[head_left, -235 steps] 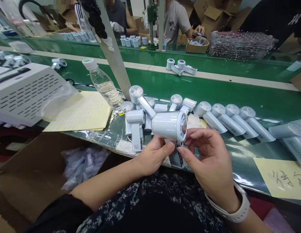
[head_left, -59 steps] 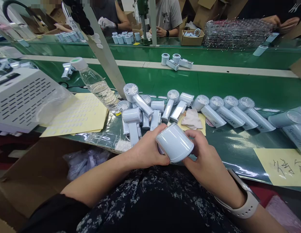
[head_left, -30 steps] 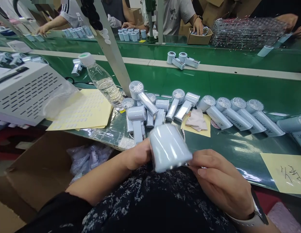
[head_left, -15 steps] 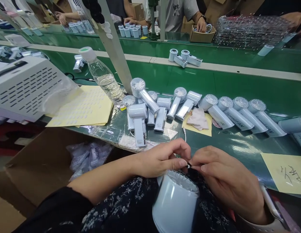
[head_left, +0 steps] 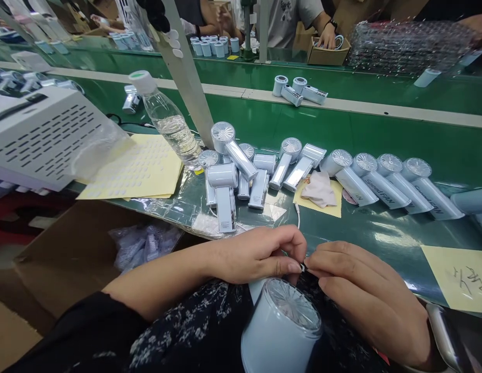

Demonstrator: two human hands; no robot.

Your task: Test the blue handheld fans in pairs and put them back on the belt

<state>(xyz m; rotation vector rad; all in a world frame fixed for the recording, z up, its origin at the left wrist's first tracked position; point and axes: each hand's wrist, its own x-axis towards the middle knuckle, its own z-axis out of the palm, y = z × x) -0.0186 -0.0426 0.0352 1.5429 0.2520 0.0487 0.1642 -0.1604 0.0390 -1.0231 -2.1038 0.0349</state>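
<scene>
My left hand (head_left: 260, 254) is closed, its thumb and index finger pinching a tiny black-and-white piece (head_left: 302, 267). My right hand (head_left: 365, 290) meets it from the right, fingertips pressed together at the same piece; what they grip, if anything, is hidden. Just below the hands, a light blue fan (head_left: 280, 331) in clear wrap rests on my lap, its round grille tilted up. A white cable (head_left: 297, 215) lies on the bench beyond my left fingers. Behind it a crumpled pale cloth (head_left: 319, 188) sits on yellow paper (head_left: 334, 206).
Wrapped fans (head_left: 225, 207) crowd the bench's middle, with more (head_left: 388, 189) lined up rightward. A tilted water bottle (head_left: 169, 124) stands beside a slanted post (head_left: 190, 83). Yellow sticker sheets (head_left: 147, 171) lie left. An open cardboard box (head_left: 66, 254) is below. A person's hand (head_left: 327, 37) works across the line.
My right hand has turned slightly, its fingers straighter and lower. The fan on my lap shows more of its grille. The view has shifted a little.
</scene>
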